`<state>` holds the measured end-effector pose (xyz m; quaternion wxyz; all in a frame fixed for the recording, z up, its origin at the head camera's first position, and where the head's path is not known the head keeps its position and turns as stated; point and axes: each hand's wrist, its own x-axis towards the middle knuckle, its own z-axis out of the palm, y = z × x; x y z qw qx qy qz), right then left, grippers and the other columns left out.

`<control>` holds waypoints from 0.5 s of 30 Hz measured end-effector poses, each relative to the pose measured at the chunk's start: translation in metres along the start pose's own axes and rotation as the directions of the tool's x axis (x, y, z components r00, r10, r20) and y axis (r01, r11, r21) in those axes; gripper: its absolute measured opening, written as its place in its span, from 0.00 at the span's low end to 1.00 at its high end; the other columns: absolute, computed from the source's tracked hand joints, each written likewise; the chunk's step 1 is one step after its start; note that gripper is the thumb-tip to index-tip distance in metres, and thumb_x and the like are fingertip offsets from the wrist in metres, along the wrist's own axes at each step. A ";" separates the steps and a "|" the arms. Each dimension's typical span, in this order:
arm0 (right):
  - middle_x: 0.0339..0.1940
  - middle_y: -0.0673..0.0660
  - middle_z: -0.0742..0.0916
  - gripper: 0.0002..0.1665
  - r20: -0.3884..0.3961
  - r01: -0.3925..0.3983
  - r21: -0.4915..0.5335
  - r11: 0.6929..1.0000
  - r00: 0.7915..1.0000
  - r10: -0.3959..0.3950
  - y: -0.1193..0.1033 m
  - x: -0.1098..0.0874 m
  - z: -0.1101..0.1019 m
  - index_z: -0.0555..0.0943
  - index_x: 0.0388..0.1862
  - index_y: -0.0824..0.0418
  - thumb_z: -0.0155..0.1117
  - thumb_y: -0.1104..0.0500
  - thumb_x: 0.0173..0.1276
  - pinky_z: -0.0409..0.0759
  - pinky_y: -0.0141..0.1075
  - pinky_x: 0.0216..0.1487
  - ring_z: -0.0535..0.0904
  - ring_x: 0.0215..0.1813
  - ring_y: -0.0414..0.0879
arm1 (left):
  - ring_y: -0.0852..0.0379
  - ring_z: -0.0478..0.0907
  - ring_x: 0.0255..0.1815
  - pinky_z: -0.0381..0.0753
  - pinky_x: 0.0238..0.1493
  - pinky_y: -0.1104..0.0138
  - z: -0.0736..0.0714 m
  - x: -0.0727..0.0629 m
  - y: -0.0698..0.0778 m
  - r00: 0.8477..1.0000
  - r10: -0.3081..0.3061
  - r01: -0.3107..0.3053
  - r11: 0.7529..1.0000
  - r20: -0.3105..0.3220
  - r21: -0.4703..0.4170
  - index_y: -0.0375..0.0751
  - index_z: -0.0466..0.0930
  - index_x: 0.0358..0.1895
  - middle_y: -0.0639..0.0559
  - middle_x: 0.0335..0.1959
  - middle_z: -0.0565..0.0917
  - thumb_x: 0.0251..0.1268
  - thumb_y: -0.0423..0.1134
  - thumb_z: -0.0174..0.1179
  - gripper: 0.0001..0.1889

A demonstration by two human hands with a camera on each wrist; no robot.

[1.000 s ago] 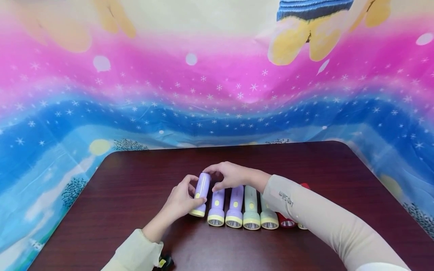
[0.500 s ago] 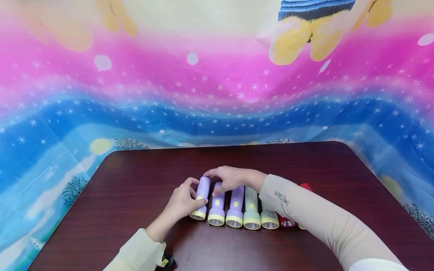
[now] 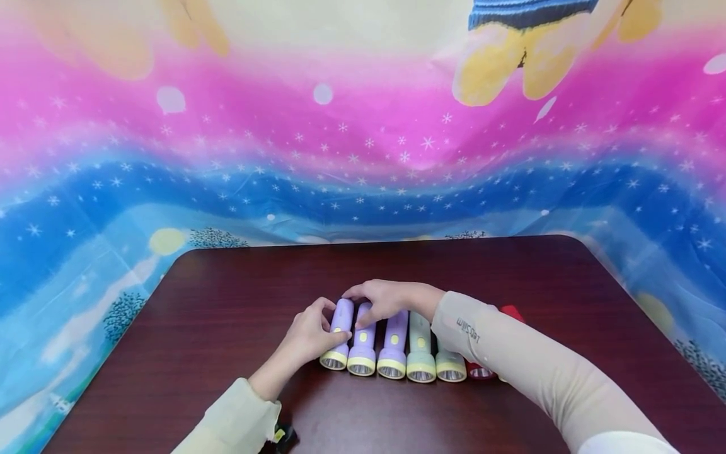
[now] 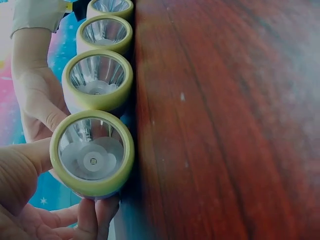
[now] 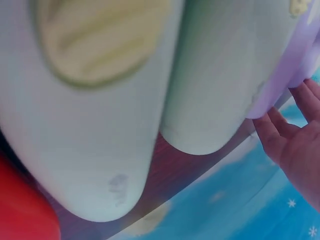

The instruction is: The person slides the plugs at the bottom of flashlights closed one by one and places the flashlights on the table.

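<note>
My left hand (image 3: 311,331) grips the leftmost purple flashlight (image 3: 343,315) between thumb and fingers. That flashlight lies at the left end of a row, its yellow-rimmed lens (image 4: 92,155) facing the near side of the table. Reaching across from the right, my right hand (image 3: 388,297) has its forefinger at the tail of the same flashlight and its thumb on the second purple flashlight (image 3: 363,340). A third purple flashlight (image 3: 394,340) lies beside it, partly under the hand. In the right wrist view, fingertips (image 5: 265,130) touch the purple tail ends.
Two pale green flashlights (image 3: 420,353) continue the row to the right. Beyond them a red flashlight (image 3: 481,371) is mostly hidden by the right sleeve (image 3: 527,366). A black item with a yellow patch (image 3: 280,436) lies by the left cuff. A printed cloth (image 3: 363,126) hangs behind the table (image 3: 227,378).
The leftmost purple flashlight has been lowered and shifted slightly right against its neighbour, my left hand moving along with it. My right hand has come down slightly toward the row.
</note>
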<state>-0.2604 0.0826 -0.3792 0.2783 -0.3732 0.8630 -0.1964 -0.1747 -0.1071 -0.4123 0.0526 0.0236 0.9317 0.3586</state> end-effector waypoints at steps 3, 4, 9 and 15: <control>0.69 0.55 0.78 0.37 0.006 0.009 0.024 1.000 1.000 -0.009 0.000 -0.002 -0.002 0.67 0.74 0.57 0.66 0.56 0.68 0.69 0.44 0.73 0.72 0.72 0.48 | 0.56 0.75 0.27 0.75 0.29 0.65 -0.001 -0.001 0.000 1.000 0.001 -0.001 1.000 0.014 0.002 0.40 0.74 0.54 0.48 0.28 0.79 0.51 0.44 0.75 0.28; 0.70 0.55 0.78 0.36 0.008 0.014 0.028 1.000 1.000 -0.014 0.000 -0.003 -0.003 0.67 0.74 0.57 0.66 0.56 0.69 0.69 0.44 0.73 0.71 0.72 0.48 | 0.56 0.75 0.27 0.75 0.29 0.65 -0.001 -0.002 0.000 1.000 0.001 -0.001 1.000 0.018 0.002 0.40 0.74 0.54 0.48 0.28 0.79 0.52 0.44 0.74 0.28; 0.73 0.53 0.75 0.36 -0.017 0.011 0.005 1.000 1.000 -0.011 0.004 -0.014 -0.012 0.67 0.75 0.55 0.65 0.55 0.69 0.66 0.47 0.75 0.68 0.75 0.48 | 0.56 0.75 0.28 0.75 0.31 0.65 -0.001 -0.002 0.000 0.999 -0.011 0.011 1.000 0.031 -0.007 0.39 0.75 0.55 0.48 0.29 0.80 0.56 0.44 0.72 0.26; 0.74 0.56 0.73 0.38 -0.157 -0.003 -0.014 1.000 0.988 0.000 0.028 -0.051 -0.033 0.66 0.76 0.54 0.65 0.50 0.69 0.62 0.53 0.76 0.65 0.77 0.54 | 0.58 0.79 0.31 0.78 0.35 0.64 -0.008 -0.001 -0.007 1.000 0.026 -0.026 0.999 -0.006 -0.031 0.40 0.76 0.56 0.50 0.33 0.83 0.59 0.45 0.70 0.24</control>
